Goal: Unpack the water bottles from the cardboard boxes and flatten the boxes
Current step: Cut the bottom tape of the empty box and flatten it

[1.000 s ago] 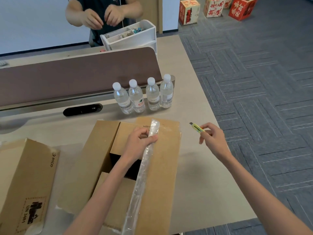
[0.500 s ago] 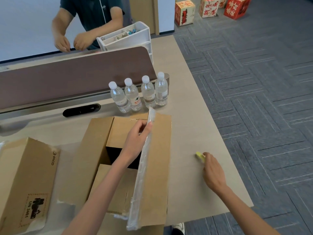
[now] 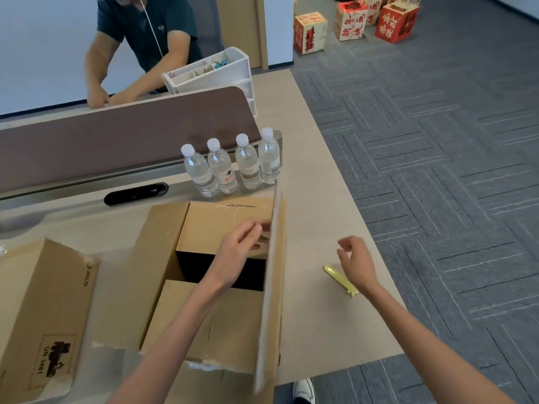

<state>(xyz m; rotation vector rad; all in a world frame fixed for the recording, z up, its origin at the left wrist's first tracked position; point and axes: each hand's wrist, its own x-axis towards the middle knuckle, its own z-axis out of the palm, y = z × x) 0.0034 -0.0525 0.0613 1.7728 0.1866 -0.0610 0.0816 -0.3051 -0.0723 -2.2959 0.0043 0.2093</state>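
- Open cardboard box [image 3: 221, 322]: lying at 6 o'clock, left hand [image 3: 239, 249] pinching its upright right flap [image 3: 272, 275].
- Right hand [image 3: 354, 262]: hovering released at 3 o'clock, over yellow cutter [image 3: 339, 279].
- Four water bottles [image 3: 232, 167]: standing at 12 o'clock beyond both hands.

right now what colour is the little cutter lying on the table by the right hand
Yellow. The cutter shows best in the head view.
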